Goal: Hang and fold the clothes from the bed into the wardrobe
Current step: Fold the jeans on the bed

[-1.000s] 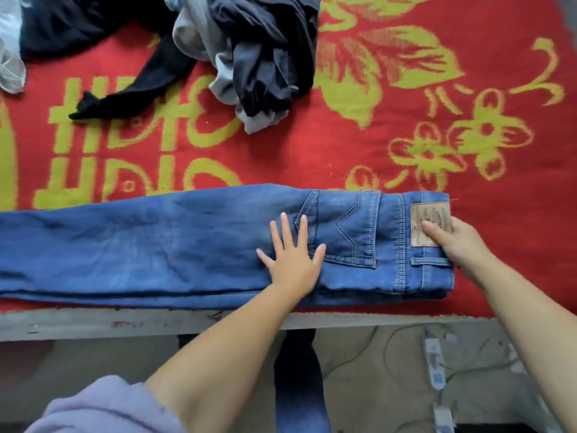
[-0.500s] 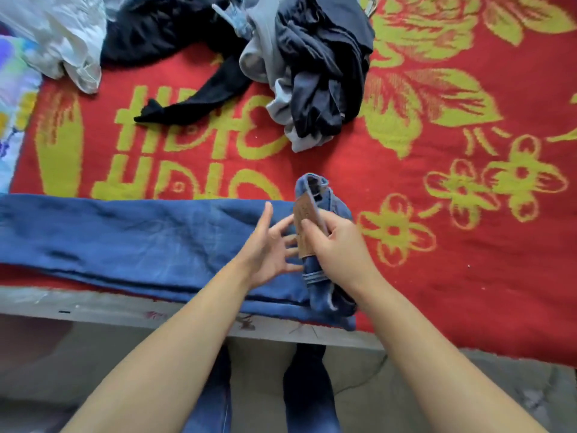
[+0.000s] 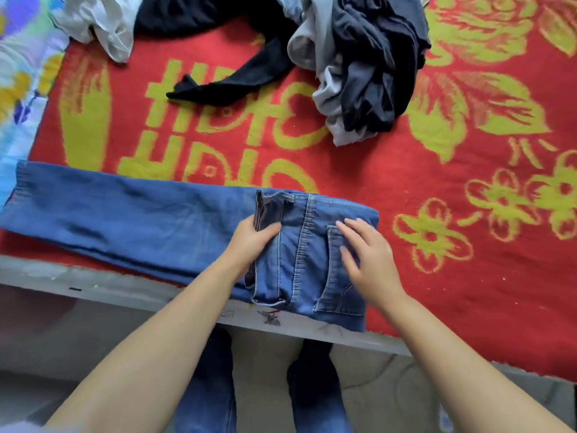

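Note:
A pair of blue jeans (image 3: pixel 140 220) lies along the near edge of the bed, legs stretched to the left. Its waist end is folded over onto the legs, back pocket and waistband facing up. My left hand (image 3: pixel 253 242) grips the folded waistband edge with curled fingers. My right hand (image 3: pixel 368 260) lies flat on the folded part near the pocket, fingers spread. A heap of dark and grey clothes (image 3: pixel 359 67) sits at the back of the bed, with a black garment (image 3: pixel 231 85) trailing left from it.
The bed is covered by a red blanket (image 3: pixel 452 276) with yellow flowers and letters. A white garment (image 3: pixel 100 23) lies at the back left, beside a colourful sheet (image 3: pixel 22 89). The bed's pale edge (image 3: pixel 125 295) runs below the jeans; my legs stand on the floor under it.
My right hand carried the waist end leftward over the legs and laid it flat. It has let go and now presses the fold, while my left hand took the waistband edge.

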A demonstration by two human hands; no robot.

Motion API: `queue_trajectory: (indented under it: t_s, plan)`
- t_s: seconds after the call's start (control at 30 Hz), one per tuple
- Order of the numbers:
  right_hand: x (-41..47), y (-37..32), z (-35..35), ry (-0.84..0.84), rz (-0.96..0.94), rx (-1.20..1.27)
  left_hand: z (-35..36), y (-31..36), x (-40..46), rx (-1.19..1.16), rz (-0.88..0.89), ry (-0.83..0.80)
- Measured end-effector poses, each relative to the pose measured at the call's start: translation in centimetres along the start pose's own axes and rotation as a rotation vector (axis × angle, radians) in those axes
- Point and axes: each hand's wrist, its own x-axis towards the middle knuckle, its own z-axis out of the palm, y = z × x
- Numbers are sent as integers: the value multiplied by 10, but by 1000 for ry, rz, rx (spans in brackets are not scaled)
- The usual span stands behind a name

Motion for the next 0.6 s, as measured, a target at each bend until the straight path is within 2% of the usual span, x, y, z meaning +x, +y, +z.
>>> queue_trajectory:
  t_s: [0.07, 0.17, 0.3, 0.37, 0.47, 0.53, 0.6]
  plan:
    - [14, 21, -3, -116, 9, -156, -16, 5, 9, -39, 66, 3]
    - [46, 37, 5, -226, 63, -251, -42, -1, 28, 100, 64, 48]
    - [72, 40, 26, -379, 144, -208, -32, -26, 37, 707, -69, 269]
    - [76, 38, 31, -359, 181, -74, -13, -29, 25, 902, 76, 401]
    - [76, 39, 25, -221, 258, 148, 19, -26, 12, 1080, 458, 285]
    - [77, 44, 18, -148, 240, 149, 34, -27, 12, 1187, 507, 153]
    - [82, 49, 13, -142, 187, 97, 42, -36, 16, 1246, 430, 66]
